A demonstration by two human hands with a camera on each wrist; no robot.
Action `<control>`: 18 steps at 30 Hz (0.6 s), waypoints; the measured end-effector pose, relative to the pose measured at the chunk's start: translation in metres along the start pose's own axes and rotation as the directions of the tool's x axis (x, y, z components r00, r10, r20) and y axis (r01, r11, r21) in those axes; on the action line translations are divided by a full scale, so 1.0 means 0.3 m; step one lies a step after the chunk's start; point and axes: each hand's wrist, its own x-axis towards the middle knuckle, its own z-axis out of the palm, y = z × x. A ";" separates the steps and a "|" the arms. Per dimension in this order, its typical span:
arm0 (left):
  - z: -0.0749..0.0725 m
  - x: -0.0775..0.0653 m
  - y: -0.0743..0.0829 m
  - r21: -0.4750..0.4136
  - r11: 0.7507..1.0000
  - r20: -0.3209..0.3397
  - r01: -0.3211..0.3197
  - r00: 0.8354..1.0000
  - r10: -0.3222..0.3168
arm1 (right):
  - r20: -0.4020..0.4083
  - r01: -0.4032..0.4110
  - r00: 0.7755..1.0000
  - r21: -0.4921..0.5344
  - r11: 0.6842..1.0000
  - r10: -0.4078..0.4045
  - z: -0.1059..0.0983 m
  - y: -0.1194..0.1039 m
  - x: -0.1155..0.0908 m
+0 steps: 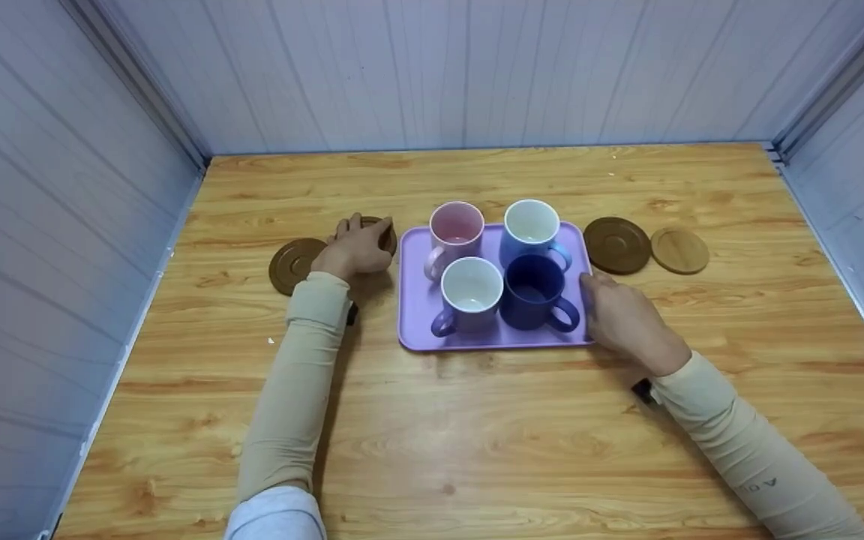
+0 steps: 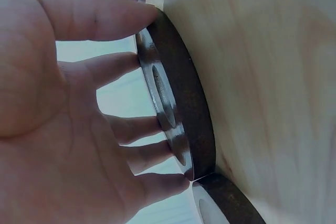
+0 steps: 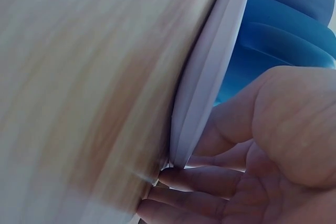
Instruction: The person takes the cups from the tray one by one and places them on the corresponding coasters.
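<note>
My left hand (image 1: pixel 357 249) holds a dark brown round wooden coaster (image 2: pixel 189 98), its thumb and fingertips spread round the rim. A second dark coaster (image 1: pixel 293 266) lies right beside it, edge to edge in the left wrist view. At the right end of a purple tray (image 1: pixel 417 315), my right hand (image 1: pixel 625 313) grips the rim, some fingers reaching low under the edge in the right wrist view. On the tray stand a pink mug (image 1: pixel 456 232), a light blue mug (image 1: pixel 528 232), a white-lined mug with a purple handle (image 1: pixel 471 296) and a navy mug (image 1: pixel 533 296).
Right of the tray, a dark brown coaster (image 1: pixel 616 245) and a smaller light wood coaster (image 1: pixel 679 250) lie close together. Pale panel walls (image 1: pixel 432 75) border the wooden table (image 1: pixel 432 442) at the back and both sides.
</note>
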 end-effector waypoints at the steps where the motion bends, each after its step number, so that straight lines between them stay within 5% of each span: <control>1: -0.001 0.003 0.000 -0.004 1.000 0.003 0.004 1.000 -0.004 | 0.001 -0.002 1.000 -0.001 1.000 0.002 0.001 0.001 0.000; 18: -0.053 0.067 -0.016 -0.032 0.999 0.092 0.033 0.995 -0.030 | 0.027 0.018 0.999 -0.023 1.000 -0.017 0.000 0.004 -0.003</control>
